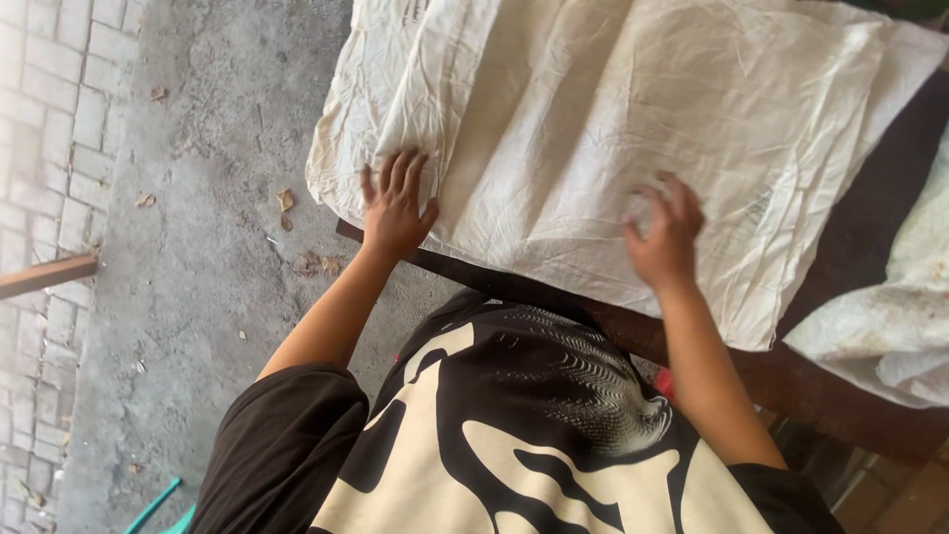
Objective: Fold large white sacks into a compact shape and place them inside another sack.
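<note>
Far left: grey paving bricks (pixel 40 119), then rough concrete floor (pixel 198 247) with a few dry leaves (pixel 286 201). One reddish wooden bar (pixel 44 275) pokes in at the left edge.

Left hand (pixel 395 203): fingers spread, palm flat on the cream cloth (pixel 613 129) near its left hanging edge. Not pinching anything.

Cloth: one piece, thin woven cotton look, heavily creased, long fold lines, roughly rectangular. It lies spread over a dark wooden table (pixel 860 396), with the left part draping off the edge.

Right hand (pixel 664 232): fingers open and slightly curled, resting on the cloth near its front edge. Blurred, so contact pressure unclear.

Far right: a second cloth (pixel 890 316), off-white, crumpled, with brownish stains, just beside the first.

Count: 2 hands, 2 cloths, 1 table.
</note>
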